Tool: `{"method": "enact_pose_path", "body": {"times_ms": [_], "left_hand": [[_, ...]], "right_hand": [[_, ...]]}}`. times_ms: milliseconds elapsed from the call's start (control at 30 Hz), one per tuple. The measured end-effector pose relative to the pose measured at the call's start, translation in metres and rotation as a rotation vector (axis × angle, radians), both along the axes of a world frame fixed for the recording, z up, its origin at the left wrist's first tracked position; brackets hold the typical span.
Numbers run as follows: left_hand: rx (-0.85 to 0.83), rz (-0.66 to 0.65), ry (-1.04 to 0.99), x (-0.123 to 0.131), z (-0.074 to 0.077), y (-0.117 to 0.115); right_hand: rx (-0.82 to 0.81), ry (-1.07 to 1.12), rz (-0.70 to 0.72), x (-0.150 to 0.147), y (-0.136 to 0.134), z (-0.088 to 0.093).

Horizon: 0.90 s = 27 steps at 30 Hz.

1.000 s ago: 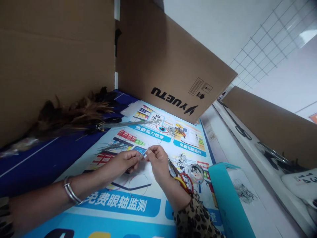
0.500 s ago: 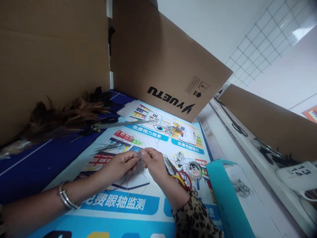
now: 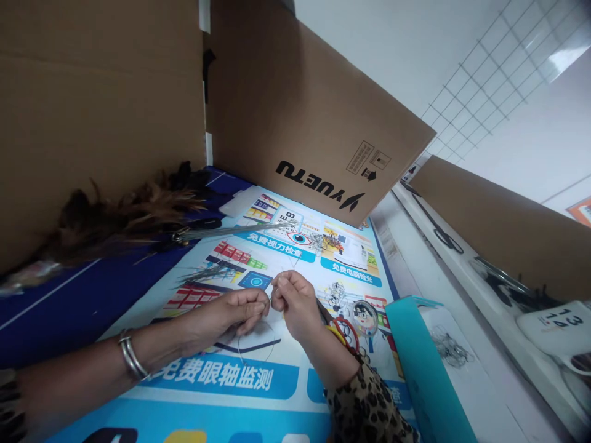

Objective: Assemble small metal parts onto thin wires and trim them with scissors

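Note:
My left hand (image 3: 235, 312) and my right hand (image 3: 295, 300) meet above a printed blue poster (image 3: 240, 375), fingertips pinched together on a thin wire (image 3: 256, 344) that loops down below them. What sits right at the fingertips is too small to make out. A silver bangle (image 3: 130, 355) circles my left wrist, and a leopard-print sleeve (image 3: 364, 403) covers my right forearm. Red-handled scissors (image 3: 344, 332) lie on the poster just behind my right wrist.
Brown cardboard sheets (image 3: 295, 117) stand along the back and left. A feather duster (image 3: 124, 215) lies at the left, with thin metal rods (image 3: 231, 231) beside it. A teal box lid (image 3: 420, 375) with small wire pieces inside lies at the right.
Both hands stayed pinched together and shifted slightly toward me. The wire loop under them now hangs shorter.

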<state>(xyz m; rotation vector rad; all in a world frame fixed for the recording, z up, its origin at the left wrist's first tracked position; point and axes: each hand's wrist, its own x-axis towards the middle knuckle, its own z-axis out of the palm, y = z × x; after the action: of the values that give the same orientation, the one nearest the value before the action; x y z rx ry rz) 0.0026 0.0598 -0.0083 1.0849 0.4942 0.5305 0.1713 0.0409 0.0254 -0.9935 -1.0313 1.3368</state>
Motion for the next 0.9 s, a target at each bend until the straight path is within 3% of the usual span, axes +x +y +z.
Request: {"method": "enact_pose_path", "body": {"times_ms": [200, 567, 733, 900], "left_hand": [[-0.033, -0.026, -0.010, 0.002, 0.001, -0.004], [-0.001, 0.032, 0.002, 0.000, -0.003, 0.001], [-0.001, 0.032, -0.006, 0.000, -0.006, 0.004], [-0.015, 0.025, 0.010, 0.000, -0.007, 0.003]], "right_hand": [[-0.007, 0.091, -0.077, 0.005, 0.006, 0.009], [-0.172, 0.079, 0.240, 0.022, 0.009, 0.008], [-0.163, 0.020, 0.335, 0.022, 0.008, 0.004], [-0.127, -0.140, 0.309, 0.018, 0.008, -0.001]]}}
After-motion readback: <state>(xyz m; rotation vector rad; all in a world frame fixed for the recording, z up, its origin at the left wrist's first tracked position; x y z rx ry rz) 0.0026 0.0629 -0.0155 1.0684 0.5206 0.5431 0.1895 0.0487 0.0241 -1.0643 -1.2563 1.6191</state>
